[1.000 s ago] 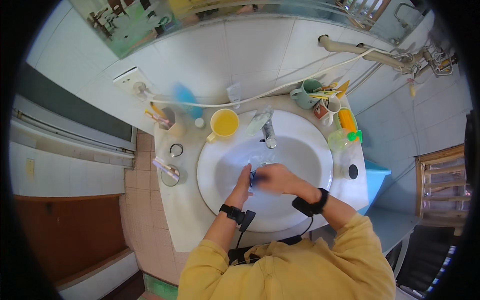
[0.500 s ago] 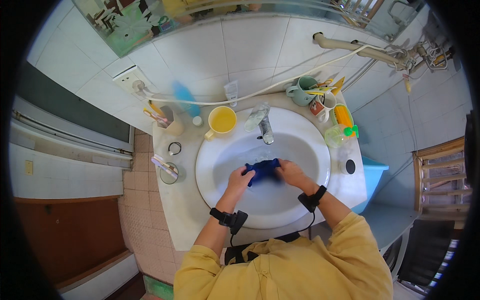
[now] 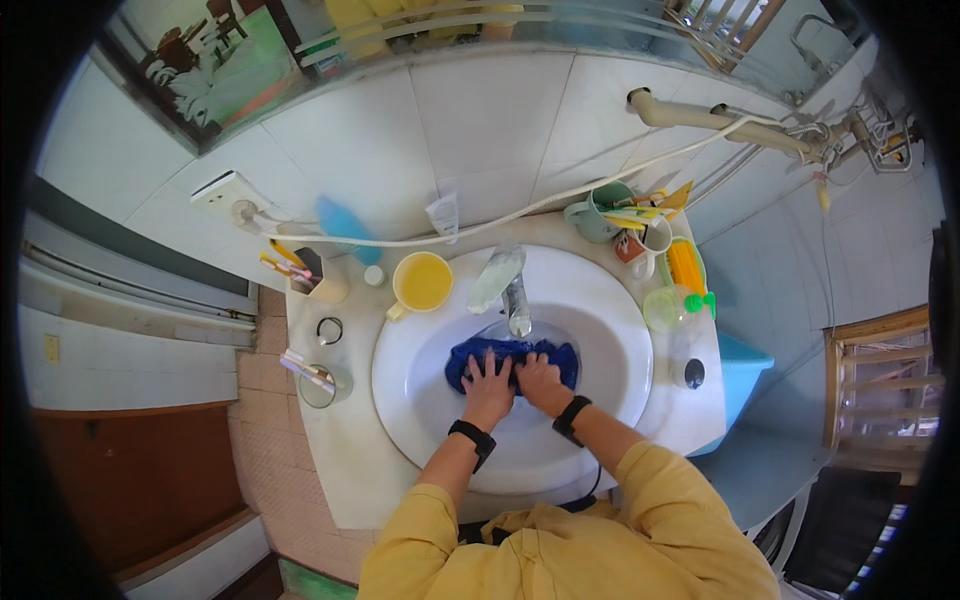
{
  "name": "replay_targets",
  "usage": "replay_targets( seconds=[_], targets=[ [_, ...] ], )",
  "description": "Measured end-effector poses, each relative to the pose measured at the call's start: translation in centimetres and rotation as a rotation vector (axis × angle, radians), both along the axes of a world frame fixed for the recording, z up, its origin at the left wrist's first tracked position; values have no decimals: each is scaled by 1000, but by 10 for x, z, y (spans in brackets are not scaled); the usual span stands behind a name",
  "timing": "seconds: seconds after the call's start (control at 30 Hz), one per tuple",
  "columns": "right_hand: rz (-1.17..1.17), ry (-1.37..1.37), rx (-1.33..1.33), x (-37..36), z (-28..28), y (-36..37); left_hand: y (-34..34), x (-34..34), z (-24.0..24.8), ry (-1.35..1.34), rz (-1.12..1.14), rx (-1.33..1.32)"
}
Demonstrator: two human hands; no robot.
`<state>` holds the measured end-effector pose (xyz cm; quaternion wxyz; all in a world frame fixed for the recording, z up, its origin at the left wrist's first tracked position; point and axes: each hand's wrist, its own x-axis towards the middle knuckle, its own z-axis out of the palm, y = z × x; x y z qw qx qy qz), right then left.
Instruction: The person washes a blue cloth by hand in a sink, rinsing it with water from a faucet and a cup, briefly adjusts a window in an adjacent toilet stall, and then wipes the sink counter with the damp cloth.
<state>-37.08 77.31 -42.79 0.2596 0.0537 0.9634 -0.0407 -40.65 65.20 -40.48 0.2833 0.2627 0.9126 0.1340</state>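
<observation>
A wet dark blue cloth (image 3: 462, 362) lies spread across the bottom of the white oval sink (image 3: 400, 400), below the faucet (image 3: 517, 308). My left hand (image 3: 487, 388) rests on the cloth's left part, palm down with its fingers spread. Beside it, my right hand (image 3: 542, 382) presses on the right part, its fingers bent into the fabric. Some water shows around the cloth. Its folds under both hands are hidden.
Left of the sink stand a yellow mug (image 3: 422, 282), a toothbrush cup (image 3: 325, 385) and a beige holder (image 3: 328, 285). A green mug (image 3: 595, 215), a green-topped pump bottle (image 3: 668, 308) and a black-topped container (image 3: 692, 374) line the right. A white cord (image 3: 480, 232) crosses behind.
The cloth, bunched and held up between both hands before, is now lower and spread wider in the sink. My left hand's fingers have opened over it, and my hands are closer together.
</observation>
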Motion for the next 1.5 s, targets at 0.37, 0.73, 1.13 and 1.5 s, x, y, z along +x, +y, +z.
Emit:
replay_targets(
  seconds=[0.37, 0.73, 1.13, 1.5],
  targets=[
    [-56, 192, -425, -16, 26, 42, 12, -17, 13, -43, 9, -65],
    [-156, 130, -1087, 7, 140, 38, -17, -22, 136, -328, 221, 910],
    [-15, 123, -92, 36, 81, 52, -70, -18, 161, -264, 271, 949],
    [-321, 423, -901, 43, 306, 38, -102, -22, 196, -543, 576, 1316]
  ],
)
